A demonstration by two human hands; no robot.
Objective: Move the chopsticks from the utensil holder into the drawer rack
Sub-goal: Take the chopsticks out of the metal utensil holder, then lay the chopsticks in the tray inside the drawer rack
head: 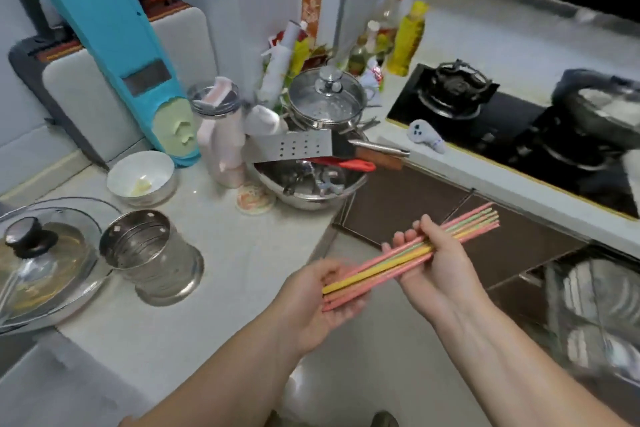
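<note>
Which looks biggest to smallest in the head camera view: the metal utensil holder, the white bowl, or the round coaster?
1. Metal utensil holder, though it sits nearest the camera, which may exaggerate it.
2. White bowl.
3. Round coaster.

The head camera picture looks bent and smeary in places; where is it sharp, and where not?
Head view: wide-angle bends the counter edges; the chopsticks and both hands, left hand and right hand, are fairly sharp; the drawer rack at right is smeared; the stove corner is dim.

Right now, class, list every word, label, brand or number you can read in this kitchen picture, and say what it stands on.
None can be read.
Orange packet by the wall: pale markings, too blurred.
Yellow bottle: label blurred.
Round coaster: printed pattern, no legible text.
</note>
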